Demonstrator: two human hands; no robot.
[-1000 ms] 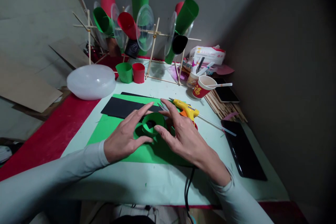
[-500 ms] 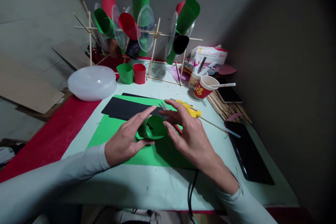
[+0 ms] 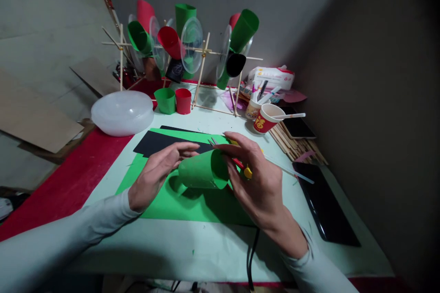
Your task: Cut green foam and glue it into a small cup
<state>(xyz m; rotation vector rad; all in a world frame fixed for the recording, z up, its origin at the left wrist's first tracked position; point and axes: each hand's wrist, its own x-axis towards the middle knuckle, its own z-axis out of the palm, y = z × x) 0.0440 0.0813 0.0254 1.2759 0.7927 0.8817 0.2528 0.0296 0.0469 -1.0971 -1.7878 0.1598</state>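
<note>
A green paper cup (image 3: pixel 202 171) lies on its side in the air, just above a green paper sheet (image 3: pixel 161 201). My right hand (image 3: pixel 257 183) grips its wide end, fingers curled round it. My left hand (image 3: pixel 154 174) holds the narrow bottom end, fingers bent against it. A round hole cut in the green sheet shows under the cup. Black paper (image 3: pixel 161 143) lies behind the hands. A yellow glue gun (image 3: pixel 246 171) is mostly hidden behind my right hand.
A stick frame (image 3: pixel 202 59) carrying green, red and black cups and clear discs stands at the back. Nearby are a white dome lid (image 3: pixel 122 112), a green cup (image 3: pixel 165 100), a red cup (image 3: pixel 183 100), a red-printed paper cup (image 3: pixel 266 119), wooden sticks (image 3: pixel 295 139) and a black tablet (image 3: pixel 323 201).
The green cup stood on the sheet between my fingers; both hands have lifted it and turned it onto its side. The view has shifted slightly.
</note>
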